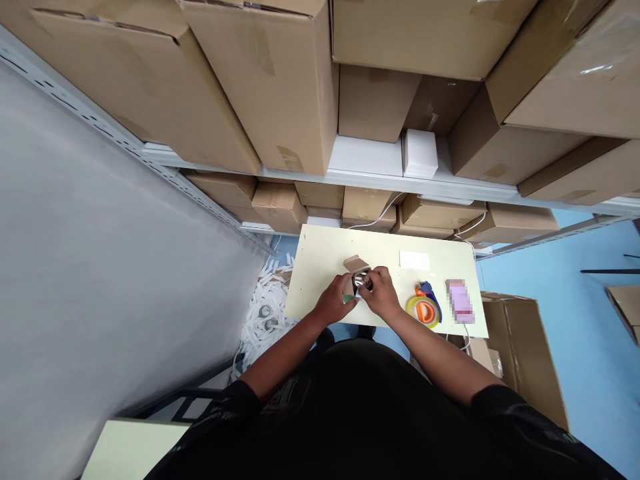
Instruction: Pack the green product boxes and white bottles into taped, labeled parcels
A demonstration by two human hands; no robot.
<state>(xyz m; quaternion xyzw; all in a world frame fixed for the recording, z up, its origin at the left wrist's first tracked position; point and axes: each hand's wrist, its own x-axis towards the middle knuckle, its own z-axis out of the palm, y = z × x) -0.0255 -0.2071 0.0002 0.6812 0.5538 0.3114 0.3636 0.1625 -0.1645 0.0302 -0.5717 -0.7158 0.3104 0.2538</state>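
Over the front part of the pale table (320, 257), my left hand (332, 300) is closed round the side of a small cardboard box (355, 263) with its flap raised. A bit of green shows near the left fingers. My right hand (383, 293) has its fingers pinched at the box's opening, on a small dark, shiny object (358, 280). What this object is I cannot make out; the fingers partly cover it. To the right of my right hand lies a tape dispenser (425, 310) with an orange hub and blue body.
A white paper (414, 260) and a blurred pink, phone-like thing (460, 301) lie on the table. Behind it stand shelves (370, 157) of cardboard boxes. White scraps (267, 310) cover the floor at left, beside the wall. An open carton (525, 347) stands right.
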